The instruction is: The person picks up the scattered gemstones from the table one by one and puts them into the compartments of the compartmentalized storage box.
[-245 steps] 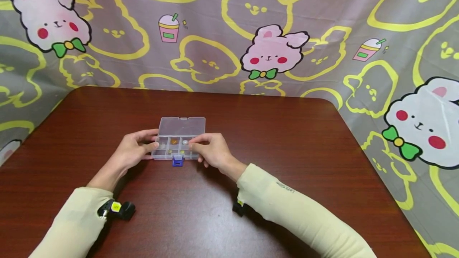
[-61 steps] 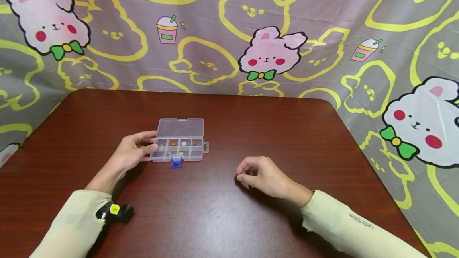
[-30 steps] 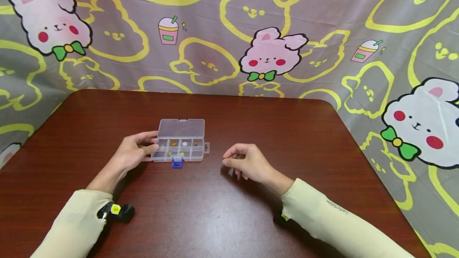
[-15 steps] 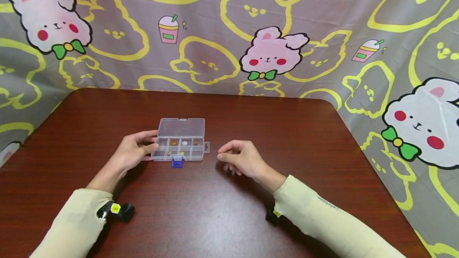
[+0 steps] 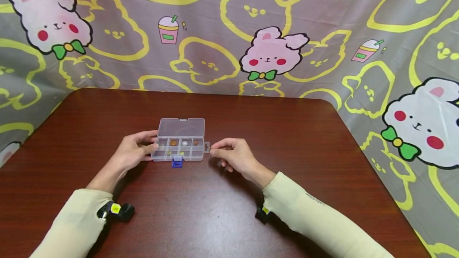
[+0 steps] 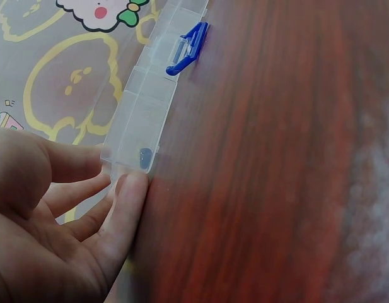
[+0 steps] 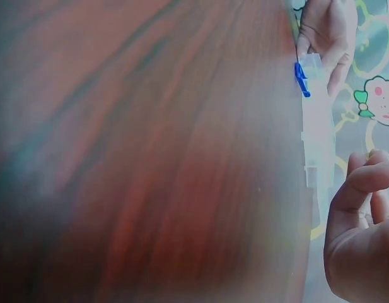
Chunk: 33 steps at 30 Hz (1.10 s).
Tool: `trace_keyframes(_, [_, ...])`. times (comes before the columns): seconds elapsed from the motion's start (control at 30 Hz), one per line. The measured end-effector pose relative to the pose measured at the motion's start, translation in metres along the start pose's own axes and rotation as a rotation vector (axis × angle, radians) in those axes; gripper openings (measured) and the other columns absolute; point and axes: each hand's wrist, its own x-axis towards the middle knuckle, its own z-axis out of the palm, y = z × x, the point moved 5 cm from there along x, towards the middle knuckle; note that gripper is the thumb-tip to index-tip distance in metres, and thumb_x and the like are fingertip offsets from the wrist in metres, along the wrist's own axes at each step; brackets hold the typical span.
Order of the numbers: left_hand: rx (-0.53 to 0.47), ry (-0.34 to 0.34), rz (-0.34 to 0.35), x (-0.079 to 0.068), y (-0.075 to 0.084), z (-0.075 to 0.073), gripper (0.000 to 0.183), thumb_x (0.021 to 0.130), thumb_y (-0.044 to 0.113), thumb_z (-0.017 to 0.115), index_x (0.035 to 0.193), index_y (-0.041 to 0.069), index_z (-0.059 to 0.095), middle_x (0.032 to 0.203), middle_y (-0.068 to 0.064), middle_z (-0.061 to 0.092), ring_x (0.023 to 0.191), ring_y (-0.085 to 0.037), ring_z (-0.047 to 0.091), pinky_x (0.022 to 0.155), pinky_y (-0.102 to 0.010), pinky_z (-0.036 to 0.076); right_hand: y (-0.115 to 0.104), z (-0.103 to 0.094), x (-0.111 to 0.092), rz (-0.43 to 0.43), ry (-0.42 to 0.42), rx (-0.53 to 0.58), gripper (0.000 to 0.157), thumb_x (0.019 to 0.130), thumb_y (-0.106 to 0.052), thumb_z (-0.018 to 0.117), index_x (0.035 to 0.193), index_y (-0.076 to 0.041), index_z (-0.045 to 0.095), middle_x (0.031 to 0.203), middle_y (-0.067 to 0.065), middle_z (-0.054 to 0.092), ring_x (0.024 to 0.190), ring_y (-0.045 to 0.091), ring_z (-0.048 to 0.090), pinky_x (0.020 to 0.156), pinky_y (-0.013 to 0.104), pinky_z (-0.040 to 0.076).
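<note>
My clear box (image 5: 181, 149) w/ blue latch (image 5: 177, 163); bench (image 5: 251, 218) dark red-brown; sleeves (image 5: 315, 222) pale yellow; backdrop (image 5: 215, 31) grey w/ pink bunnies.

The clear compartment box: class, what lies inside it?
The clear compartment box, lid open, holds small brownish, amber and white pieces in several compartments. Those beside the left hand are partly hidden by its fingers.

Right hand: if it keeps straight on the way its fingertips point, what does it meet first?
Likely the small tab on the right end of the clear box; the right hand points left at it, fingertips just short. Contact is unclear.
</note>
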Motion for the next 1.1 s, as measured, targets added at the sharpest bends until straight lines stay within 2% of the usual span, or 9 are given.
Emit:
trace_keyframes(0.27, [-0.002,-0.007,0.008,0.000,0.001,-0.001,0.052,0.099,0.003,0.060,0.148,-0.003,0.044,0.133,-0.030,0.053,0.097,-0.023,0.065,0.073,-0.032,0.059,0.000,0.007,0.005,-0.011,0.019,0.010,0.015,0.087,-0.002,0.074,0.101,0.004,0.073,0.078,0.016,0.071,0.045,0.009,0.047,0.038,0.021,0.035])
trace_keyframes(0.57, [-0.005,-0.013,0.006,0.000,0.000,-0.001,0.052,0.100,0.004,0.060,0.149,-0.003,0.044,0.134,-0.030,0.052,0.098,-0.025,0.064,0.074,-0.032,0.059,0.002,0.015,0.014,0.026,0.050,0.048,0.012,0.087,-0.005,0.075,0.098,0.000,0.076,0.083,0.019,0.072,0.045,0.009,0.047,0.039,0.021,0.036])
trace_keyframes(0.87, [-0.010,-0.014,0.004,-0.001,0.000,-0.001,0.051,0.100,0.003,0.059,0.149,-0.003,0.044,0.134,-0.030,0.052,0.097,-0.023,0.064,0.073,-0.031,0.059,0.001,0.026,0.021,0.051,0.042,0.135,0.014,0.089,-0.002,0.072,0.101,0.006,0.074,0.082,0.012,0.074,0.044,0.007,0.046,0.039,0.019,0.034])
trace_keyframes(1.1, [-0.008,-0.012,-0.002,0.000,0.000,-0.001,0.052,0.100,0.003,0.059,0.149,-0.002,0.044,0.134,-0.030,0.052,0.099,-0.025,0.064,0.074,-0.032,0.059,0.000,0.031,0.023,0.075,0.042,0.175,0.019,0.091,-0.002,0.072,0.106,0.009,0.072,0.085,0.014,0.075,0.044,0.006,0.046,0.038,0.018,0.035])
